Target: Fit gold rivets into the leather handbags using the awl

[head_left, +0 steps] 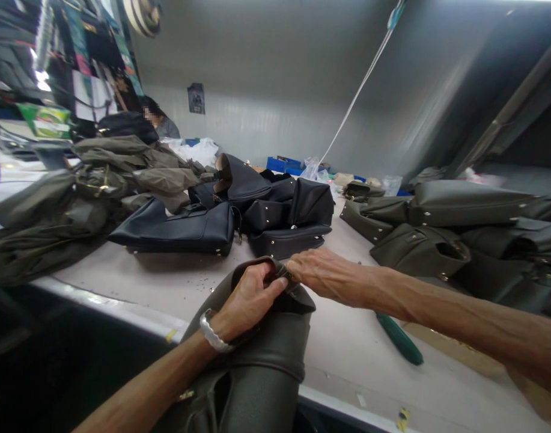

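Hands meet at the folded top edge of an olive-grey faux-leather handbag, which is propped upright against the near edge of a pale work table, its lower part hanging below the table edge toward the person. From where I stand, the left hand, a silver chain bracelet at its wrist, is clenched around that fold. The right hand reaches across with its fingers stretched out, the tips at the same fold, though I can't tell whether they are gripping or only touching it. Just beyond the right forearm, a dark green tapered object lies on the table, with small dark specks scattered nearer the left side. Farther up the table sits a heap of black leather handbags, with more olive bags stacked to the right and crumpled olive bags piled to the left. Past them are a blue crate and white plastic bags. At the back left, a co-worker in a grey sleeve sits near a poster on the pale wall.
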`<state>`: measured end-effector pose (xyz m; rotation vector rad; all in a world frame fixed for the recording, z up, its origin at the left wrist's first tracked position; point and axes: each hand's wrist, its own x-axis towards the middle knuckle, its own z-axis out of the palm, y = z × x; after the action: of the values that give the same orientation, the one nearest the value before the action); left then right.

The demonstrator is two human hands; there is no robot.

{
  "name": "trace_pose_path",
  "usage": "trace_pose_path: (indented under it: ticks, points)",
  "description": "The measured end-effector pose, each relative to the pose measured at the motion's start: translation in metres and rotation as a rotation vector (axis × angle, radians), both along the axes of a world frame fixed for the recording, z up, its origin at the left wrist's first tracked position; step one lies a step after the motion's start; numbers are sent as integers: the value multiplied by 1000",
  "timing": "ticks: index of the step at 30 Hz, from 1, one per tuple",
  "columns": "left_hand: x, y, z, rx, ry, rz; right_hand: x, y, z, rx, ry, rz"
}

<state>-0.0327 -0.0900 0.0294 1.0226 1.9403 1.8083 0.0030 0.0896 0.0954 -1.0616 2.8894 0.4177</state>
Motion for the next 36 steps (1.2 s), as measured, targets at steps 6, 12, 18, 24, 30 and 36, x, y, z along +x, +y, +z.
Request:
trace_pose_path:
  ticks: [6, 12, 18, 24, 30, 36]
  points:
    - [7, 4, -2, -113, 180, 119, 6, -3, -2, -445, -243, -448]
    - [7, 5, -2, -128, 187, 80, 13, -3, 11, -514, -470, -524]
    - [6, 4, 1, -148, 183, 73, 5, 1, 5, -169, -158, -257]
    - [5, 4, 1, -130, 174, 60, 7, 2, 3, 109, 27, -115]
    - [15, 9, -10, -328, 455, 238, 19, -5, -3, -270, -223, -418]
    - [17, 10, -8, -427, 570, 239, 32, -9, -2, -814, -616, -843]
